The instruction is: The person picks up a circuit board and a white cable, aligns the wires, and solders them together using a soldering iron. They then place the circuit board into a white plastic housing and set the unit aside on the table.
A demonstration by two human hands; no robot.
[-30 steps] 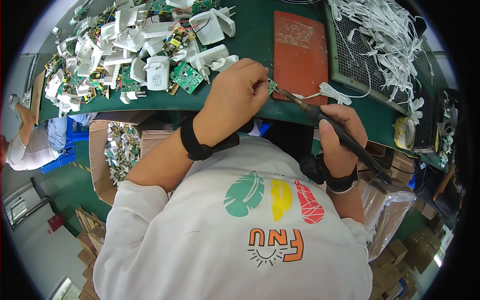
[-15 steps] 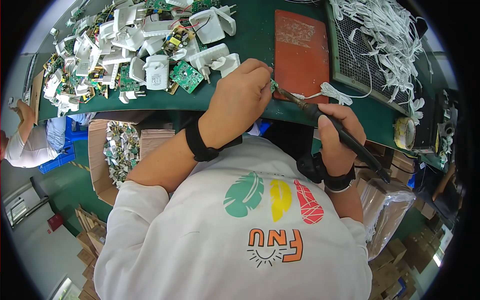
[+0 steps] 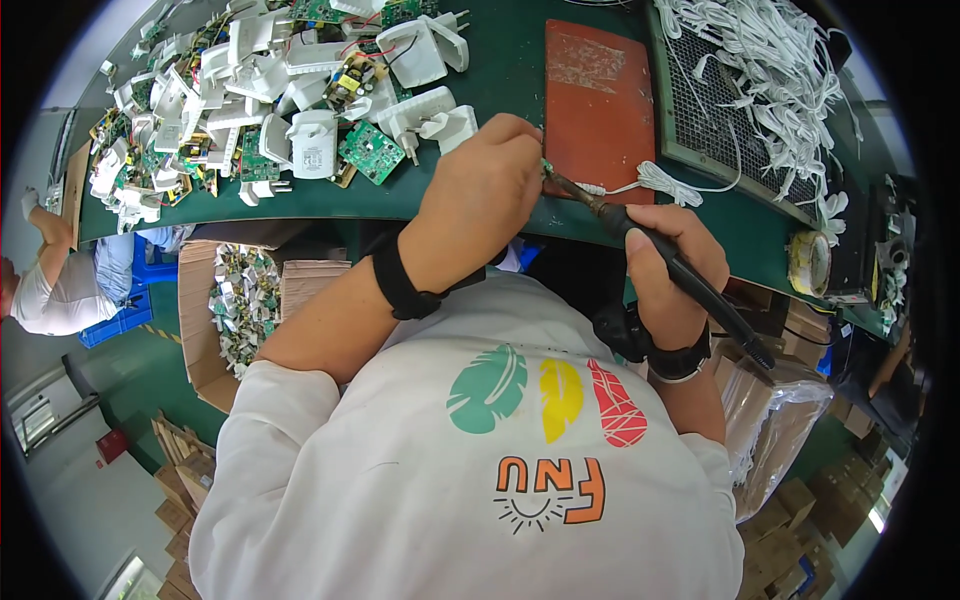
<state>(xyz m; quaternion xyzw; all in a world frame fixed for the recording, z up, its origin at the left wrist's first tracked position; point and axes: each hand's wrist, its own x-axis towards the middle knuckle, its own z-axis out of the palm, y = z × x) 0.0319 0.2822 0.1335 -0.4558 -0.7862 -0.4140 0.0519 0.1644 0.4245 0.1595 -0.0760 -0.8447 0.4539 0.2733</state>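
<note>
Here, the right hand [image 3: 668, 296] encloses a likely light soldering iron [image 3: 684, 268] by its stiff handle [image 3: 712, 295], the left hand [image 3: 482, 182] pinching a seemingly fragile board [image 3: 545, 168].

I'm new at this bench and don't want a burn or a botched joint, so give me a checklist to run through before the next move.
1. Soldering iron gripped by its black handle, right hand off the metal shaft: ok.
2. Small green circuit board at the left hand's fingertips: ok, though the grip itself is mostly hidden.
3. Left fingers well away from the iron's tip: not ok, they are very close.
4. Tip touching the board: cannot tell, too small to see.
5. White cable clear of the shaft: cannot tell, its end lies right beside it in this view.
</note>
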